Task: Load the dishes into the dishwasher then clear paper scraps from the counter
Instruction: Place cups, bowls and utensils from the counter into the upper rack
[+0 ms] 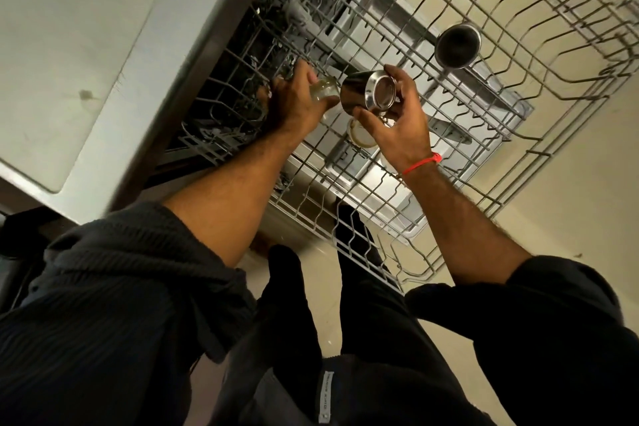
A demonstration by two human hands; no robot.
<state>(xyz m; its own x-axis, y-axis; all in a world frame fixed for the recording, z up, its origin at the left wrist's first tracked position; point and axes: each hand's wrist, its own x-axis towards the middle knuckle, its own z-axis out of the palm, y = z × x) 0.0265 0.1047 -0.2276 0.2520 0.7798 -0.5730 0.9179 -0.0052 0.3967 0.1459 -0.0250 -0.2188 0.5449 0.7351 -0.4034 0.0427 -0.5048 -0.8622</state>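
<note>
The dishwasher's upper wire rack (518,162) is pulled out over the open door. My right hand (397,121) grips a steel tumbler (366,93) tilted on its side, base toward me, above the rack's middle. My left hand (294,100) holds a clear glass (323,92) just left of the tumbler, close to the rack's tines. A second steel tumbler (457,45) stands in the rack at the far right, mouth toward me. A pale round dish (361,137) lies under my right hand, partly hidden.
The white counter (69,45) with its steel edge runs along the left. The lower rack (221,104) shows inside the machine. Beige floor (570,201) lies to the right. My dark-trousered legs stand close to the rack's near edge.
</note>
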